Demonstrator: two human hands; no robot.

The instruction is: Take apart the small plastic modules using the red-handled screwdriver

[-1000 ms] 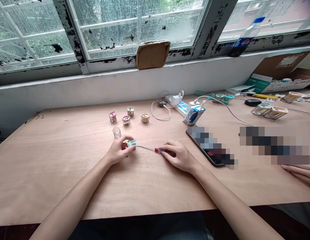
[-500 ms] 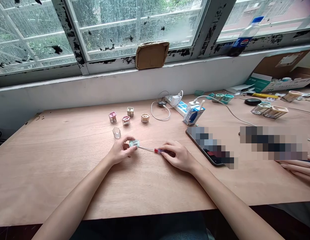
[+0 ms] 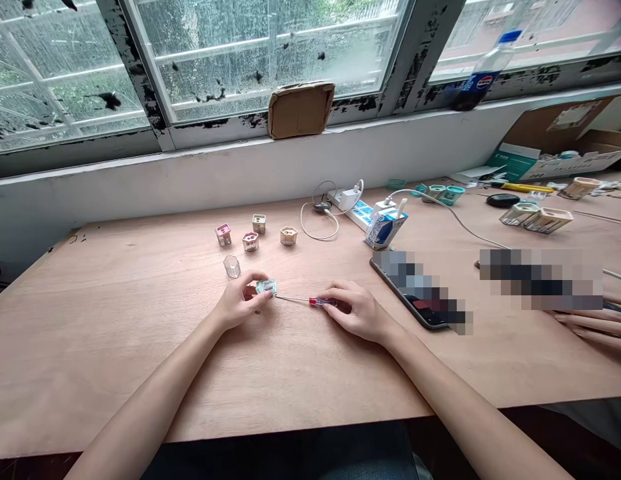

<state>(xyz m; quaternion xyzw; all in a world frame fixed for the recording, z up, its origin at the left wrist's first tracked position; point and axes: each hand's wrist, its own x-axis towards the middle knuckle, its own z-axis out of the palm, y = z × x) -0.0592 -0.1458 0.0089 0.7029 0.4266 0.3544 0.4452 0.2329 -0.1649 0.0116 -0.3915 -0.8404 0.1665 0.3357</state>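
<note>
Between the thumb and fingers of my left hand (image 3: 244,299) is a teal pencil sharpener (image 3: 267,287), tilted a little above the table. My right hand (image 3: 354,311) grips a screwdriver (image 3: 315,301) by its red and purple translucent handle. Its thin metal shaft points left, with the tip at or very close to the sharpener's edge; contact is too small to tell. Just beyond my left hand lies a clear hexagonal sharpener container (image 3: 232,267). Farther back stand a pink sharpener (image 3: 223,234), a second pink one (image 3: 251,241), a beige one (image 3: 259,223) and an orange-tan one (image 3: 289,235).
A phone (image 3: 410,293) lies right of my right hand. Behind it are a blue-white carton (image 3: 385,229) and a power strip (image 3: 357,212) with cables. Teal sharpeners (image 3: 451,195), tan containers (image 3: 549,220) and a cardboard box (image 3: 560,150) sit farther right. Another person's hand (image 3: 593,323) rests at the right edge.
The whole view has shifted slightly. My hands, the sharpener and the screwdriver keep nearly the same position relative to each other.
</note>
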